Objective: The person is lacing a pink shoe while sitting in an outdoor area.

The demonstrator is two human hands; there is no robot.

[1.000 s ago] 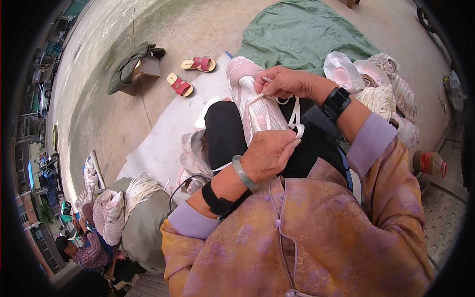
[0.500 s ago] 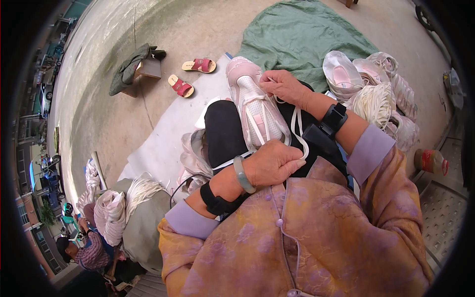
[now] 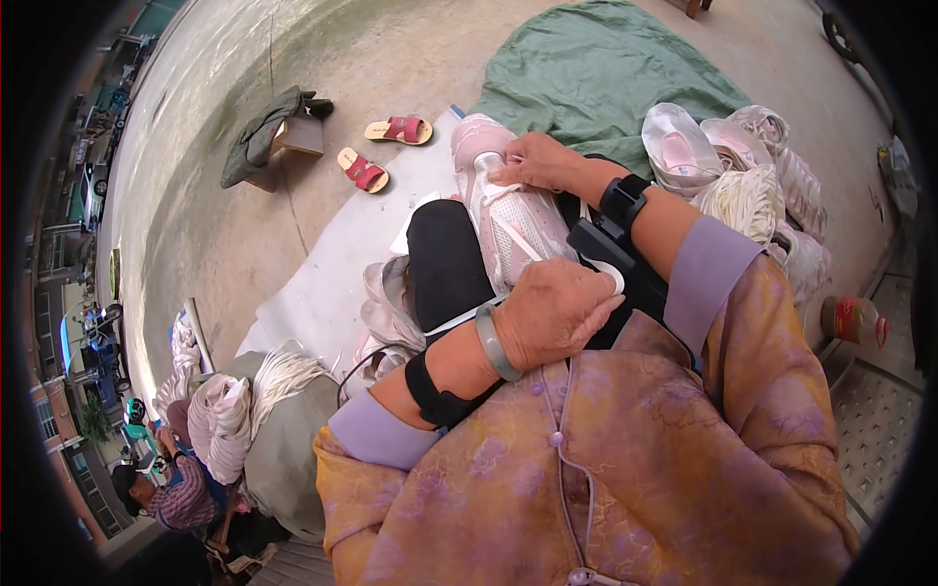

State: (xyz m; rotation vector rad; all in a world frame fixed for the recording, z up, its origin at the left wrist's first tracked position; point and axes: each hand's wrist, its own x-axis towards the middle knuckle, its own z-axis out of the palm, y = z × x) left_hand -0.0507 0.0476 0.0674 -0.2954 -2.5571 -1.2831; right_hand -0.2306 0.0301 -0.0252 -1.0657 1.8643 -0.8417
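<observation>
A pale pink and white sneaker rests across my lap, toe pointing away from me. My left hand, closed, grips a white shoelace whose loop bends out past the fingers, over the heel end. Farther up, my right hand is closed on the sneaker's lacing edge, thumb lying over the tongue and fingers at the side. Whether a lace end is also between those fingers is hidden. A white lace strand crosses the sneaker's opening between my hands.
More pale sneakers and bundled white laces lie at the right by a green cloth. Red slippers and a draped box stand ahead left. A jar sits right; another person works lower left.
My right hand has moved left onto the sneaker's tongue area from beside it. My left hand has shifted slightly up and right with the shoelace.
</observation>
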